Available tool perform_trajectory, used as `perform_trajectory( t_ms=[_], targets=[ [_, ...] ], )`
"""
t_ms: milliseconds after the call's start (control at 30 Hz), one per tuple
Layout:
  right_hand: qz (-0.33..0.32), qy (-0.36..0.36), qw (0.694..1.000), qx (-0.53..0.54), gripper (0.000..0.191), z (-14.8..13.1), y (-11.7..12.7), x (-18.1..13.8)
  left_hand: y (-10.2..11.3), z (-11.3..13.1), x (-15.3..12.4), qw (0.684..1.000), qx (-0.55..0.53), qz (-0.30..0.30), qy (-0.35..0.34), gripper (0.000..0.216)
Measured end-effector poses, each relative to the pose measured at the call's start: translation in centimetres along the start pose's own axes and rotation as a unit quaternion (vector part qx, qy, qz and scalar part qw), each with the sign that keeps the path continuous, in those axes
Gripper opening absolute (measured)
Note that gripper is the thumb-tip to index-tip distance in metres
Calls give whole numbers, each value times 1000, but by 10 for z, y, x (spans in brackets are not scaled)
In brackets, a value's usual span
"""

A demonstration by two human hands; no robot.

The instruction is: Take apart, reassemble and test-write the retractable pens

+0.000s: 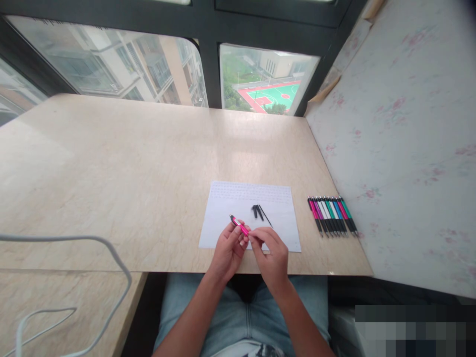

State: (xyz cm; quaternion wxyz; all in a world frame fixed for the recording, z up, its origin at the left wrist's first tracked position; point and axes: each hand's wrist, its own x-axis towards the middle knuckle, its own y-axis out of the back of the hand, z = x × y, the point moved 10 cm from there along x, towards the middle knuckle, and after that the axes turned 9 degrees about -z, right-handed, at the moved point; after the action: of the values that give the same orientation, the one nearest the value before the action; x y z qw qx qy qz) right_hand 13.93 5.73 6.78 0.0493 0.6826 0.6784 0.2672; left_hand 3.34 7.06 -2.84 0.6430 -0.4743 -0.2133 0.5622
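My left hand is closed around a pink pen barrel with a dark clip end that points up and left. At the barrel's lower right end, the thumb and forefinger of my right hand are pinched together. Whatever small part they may hold there is too small to make out. Both hands are over the lower part of a white sheet of paper with handwriting along its top. On the sheet, just beyond my fingers, lie a few short black pen parts and a thin black refill.
A row of assembled pens in pink, purple, white, green and blue lies right of the paper, beside the flowered wall. A grey cable loops over the left side. Windows line the far edge of the marbled tabletop.
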Motion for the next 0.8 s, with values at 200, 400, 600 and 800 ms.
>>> perform_trajectory(
  t_ms=[200, 400, 600, 800],
  targets=[
    [3, 1, 1000, -9, 14, -3, 2, 2, 0, 0, 0, 1000, 7, 0, 1, 23],
    [15, -56, 989, -134, 17, 33, 27, -1, 0, 1, -1, 1000, 1, 12, 6, 24],
    [-18, -104, 941, -321, 15, 61, 33, 5, 2, 0, 0, 1000, 16, 6, 2, 24],
    [-30, -141, 923, -357, 19, 72, 30, 11, 1, 1, -3, 999, 32, 3, -6, 25]
  ],
)
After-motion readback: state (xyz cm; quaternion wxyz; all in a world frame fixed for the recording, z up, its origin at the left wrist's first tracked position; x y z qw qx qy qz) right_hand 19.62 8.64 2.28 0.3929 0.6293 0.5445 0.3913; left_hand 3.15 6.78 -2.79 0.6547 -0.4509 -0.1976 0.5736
